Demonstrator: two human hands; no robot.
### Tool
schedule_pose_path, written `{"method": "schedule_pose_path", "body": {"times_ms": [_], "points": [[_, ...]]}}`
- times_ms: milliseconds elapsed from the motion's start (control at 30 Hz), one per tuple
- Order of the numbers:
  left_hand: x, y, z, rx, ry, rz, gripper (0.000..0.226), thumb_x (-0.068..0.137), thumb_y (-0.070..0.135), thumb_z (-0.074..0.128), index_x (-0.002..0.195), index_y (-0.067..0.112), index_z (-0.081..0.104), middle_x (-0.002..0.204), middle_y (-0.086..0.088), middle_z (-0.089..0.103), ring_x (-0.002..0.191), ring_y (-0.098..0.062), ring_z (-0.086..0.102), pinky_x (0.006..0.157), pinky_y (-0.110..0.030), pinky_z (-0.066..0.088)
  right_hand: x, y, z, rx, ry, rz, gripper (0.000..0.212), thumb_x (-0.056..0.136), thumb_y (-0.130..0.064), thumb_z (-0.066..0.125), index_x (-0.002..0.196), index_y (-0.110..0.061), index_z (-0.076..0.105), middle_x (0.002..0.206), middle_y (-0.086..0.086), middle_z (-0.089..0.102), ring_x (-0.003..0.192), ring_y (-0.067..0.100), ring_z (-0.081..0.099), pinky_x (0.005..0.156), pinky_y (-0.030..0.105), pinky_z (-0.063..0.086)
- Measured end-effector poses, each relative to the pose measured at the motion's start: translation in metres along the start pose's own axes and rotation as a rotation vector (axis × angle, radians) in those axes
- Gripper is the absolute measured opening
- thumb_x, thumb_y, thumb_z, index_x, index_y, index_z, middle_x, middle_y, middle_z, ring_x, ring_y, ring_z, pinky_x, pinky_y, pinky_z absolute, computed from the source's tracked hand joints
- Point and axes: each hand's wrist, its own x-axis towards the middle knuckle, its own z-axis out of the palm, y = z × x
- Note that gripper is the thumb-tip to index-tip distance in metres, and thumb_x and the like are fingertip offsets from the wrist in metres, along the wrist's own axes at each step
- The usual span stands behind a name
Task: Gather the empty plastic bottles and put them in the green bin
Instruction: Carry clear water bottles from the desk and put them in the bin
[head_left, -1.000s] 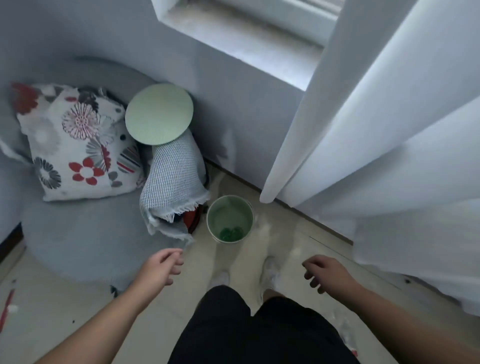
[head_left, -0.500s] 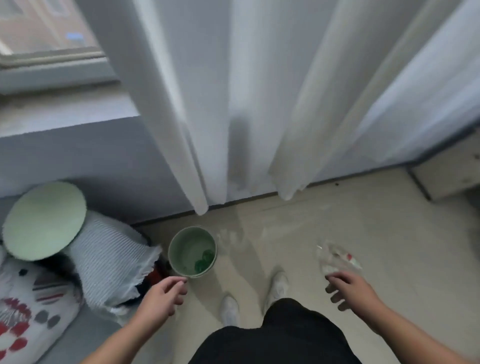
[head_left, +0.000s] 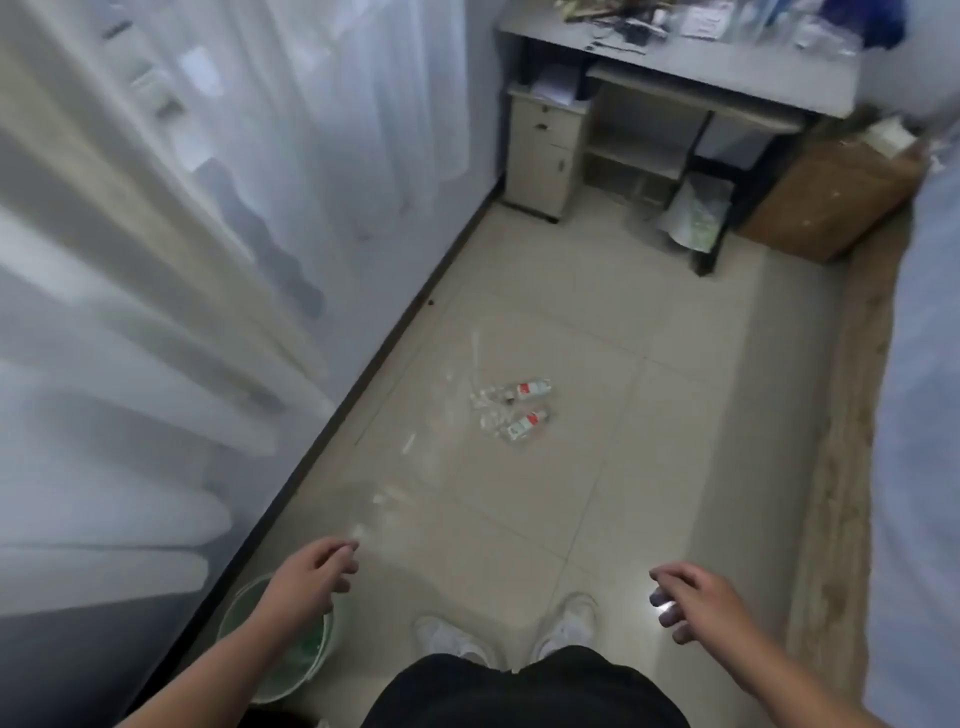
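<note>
Two crushed clear plastic bottles with red and white labels lie side by side on the tiled floor ahead, the farther bottle (head_left: 514, 392) and the nearer bottle (head_left: 517, 425). The green bin (head_left: 311, 660) stands on the floor at the lower left, partly hidden under my left forearm. My left hand (head_left: 311, 574) hovers above the bin with loosely curled fingers and holds nothing. My right hand (head_left: 691, 603) hangs at the lower right, fingers apart, empty. Both hands are well short of the bottles.
White curtains (head_left: 156, 260) and a dark baseboard run along the left. A desk (head_left: 675, 67) with a small drawer cabinet (head_left: 540, 150) stands at the far end, a cardboard box (head_left: 826, 202) beside it. A bed edge (head_left: 831, 467) borders the right. My white shoes (head_left: 566, 623) are below.
The view has swung right, away from the cushion corner toward the desk. The bin has shifted to the lower left under my left arm, and the two bottles now lie ahead.
</note>
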Motion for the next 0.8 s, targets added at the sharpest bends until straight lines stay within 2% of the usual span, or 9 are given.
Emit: {"method": "schedule_pose_path", "body": {"times_ms": [200, 333, 533, 633, 733, 800], "points": [[0.002, 0.097, 0.086, 0.132, -0.089, 0.1, 0.02, 0.105, 0.023, 0.052, 0.116, 0.022, 0.068, 0.105, -0.003, 0.074, 0.094, -0.026, 0.07, 0.07, -0.035, 0.053, 0.016, 0.07, -0.071, 0.152, 0.075, 0.095, 0.016, 0.092, -0.021, 0.067, 0.081, -0.022, 0.078, 0.069, 0.009, 0.074, 0.05, 0.019, 0.059, 0.044, 0.028, 0.042], [0.008, 0.141, 0.128, 0.14, -0.111, 0.108, 0.02, 0.105, 0.024, 0.052, 0.115, 0.024, 0.068, 0.105, -0.003, 0.075, 0.095, -0.025, 0.07, 0.074, -0.037, 0.055, 0.037, 0.075, -0.109, 0.184, 0.119, 0.113, 0.015, 0.093, -0.022, 0.065, 0.084, -0.017, 0.076, 0.068, 0.006, 0.074, 0.049, 0.018, 0.06, 0.045, 0.028, 0.043], [0.03, 0.162, 0.161, 0.198, -0.154, 0.021, 0.02, 0.103, 0.022, 0.055, 0.115, 0.022, 0.07, 0.103, -0.006, 0.074, 0.093, -0.03, 0.069, 0.068, -0.035, 0.051, 0.094, 0.004, -0.161, 0.214, 0.185, 0.049, 0.015, 0.093, -0.019, 0.063, 0.084, -0.012, 0.072, 0.067, 0.005, 0.072, 0.047, 0.016, 0.059, 0.044, 0.026, 0.042], [0.053, 0.178, 0.172, 0.18, -0.175, -0.036, 0.018, 0.101, 0.017, 0.057, 0.112, 0.017, 0.072, 0.102, -0.012, 0.074, 0.084, -0.03, 0.067, 0.064, -0.033, 0.046, 0.129, -0.052, -0.193, 0.226, 0.22, -0.015, 0.015, 0.093, -0.022, 0.063, 0.084, -0.014, 0.072, 0.067, 0.002, 0.073, 0.047, 0.013, 0.061, 0.044, 0.026, 0.046], [0.091, 0.21, 0.188, 0.151, -0.187, -0.067, 0.016, 0.099, 0.014, 0.061, 0.109, 0.015, 0.074, 0.1, -0.014, 0.074, 0.077, -0.027, 0.064, 0.064, -0.031, 0.043, 0.164, -0.105, -0.225, 0.232, 0.249, -0.06, 0.015, 0.092, -0.024, 0.062, 0.085, -0.016, 0.073, 0.067, 0.0, 0.074, 0.049, 0.013, 0.062, 0.046, 0.027, 0.048], [0.115, 0.244, 0.201, 0.14, -0.209, -0.065, 0.015, 0.097, 0.015, 0.064, 0.107, 0.018, 0.075, 0.099, -0.011, 0.076, 0.08, -0.028, 0.067, 0.065, -0.033, 0.046, 0.182, -0.13, -0.242, 0.238, 0.26, -0.065, 0.015, 0.092, -0.024, 0.061, 0.086, -0.016, 0.073, 0.069, 0.0, 0.074, 0.051, 0.013, 0.062, 0.047, 0.027, 0.048]]}}
